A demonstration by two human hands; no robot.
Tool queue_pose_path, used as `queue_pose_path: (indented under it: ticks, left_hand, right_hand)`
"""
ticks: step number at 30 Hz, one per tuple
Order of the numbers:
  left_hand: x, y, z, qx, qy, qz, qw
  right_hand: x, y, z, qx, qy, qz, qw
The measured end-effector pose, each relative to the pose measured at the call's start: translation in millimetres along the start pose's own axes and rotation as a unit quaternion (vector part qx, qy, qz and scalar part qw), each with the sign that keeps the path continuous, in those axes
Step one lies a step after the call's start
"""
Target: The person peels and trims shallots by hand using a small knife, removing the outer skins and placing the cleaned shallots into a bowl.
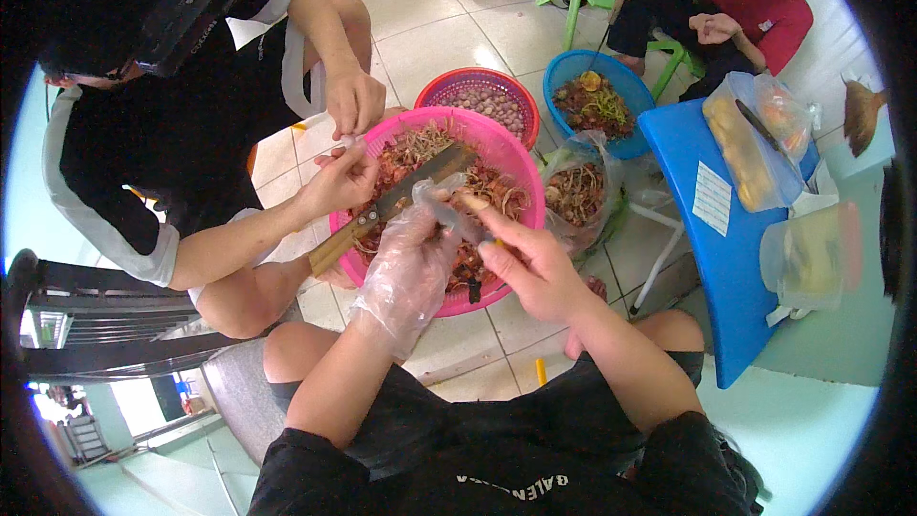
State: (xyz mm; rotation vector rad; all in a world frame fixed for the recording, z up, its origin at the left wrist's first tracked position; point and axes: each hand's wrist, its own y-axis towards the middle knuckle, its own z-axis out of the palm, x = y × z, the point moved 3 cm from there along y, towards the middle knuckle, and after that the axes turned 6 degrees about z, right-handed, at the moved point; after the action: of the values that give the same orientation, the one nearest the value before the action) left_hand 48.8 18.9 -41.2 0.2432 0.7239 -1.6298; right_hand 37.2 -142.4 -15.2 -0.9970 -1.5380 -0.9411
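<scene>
Over a pink plastic basket (534,179) of shallots, roots and skins, both my hands are close together. My left hand (418,251), in a clear plastic glove, has its fingers curled round something small that they mostly hide. In my right hand (530,258) is a small knife (466,223), its blade against the left fingertips. A large cleaver with a wooden handle (335,247) lies across the basket, its blade partly behind my left hand. Behind stands a red basket (531,97) holding peeled shallots (487,102).
A co-worker's hands (351,172) are at the basket's left rim. Behind at the right are a blue basin (555,72), a bag of shallots (577,193) and another seated person (774,21). A blue table (716,287) with containers and a knife stands at the right.
</scene>
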Motion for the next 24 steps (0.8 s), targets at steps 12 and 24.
queue_pose_path:
  ticks: [12, 24]
  left_hand:
    - [16.5, 6.7, -23.7, 0.032, -0.059, -0.025, 0.997]
    - [6.5, -0.4, -13.4, 0.01, 0.095, 0.034, 0.995]
  right_hand:
    - [-8.4, 2.1, 7.5, 0.07, -0.017, 0.038, 0.997]
    - [-13.6, -0.5, 15.2, 0.071, 0.289, 0.284, 0.911]
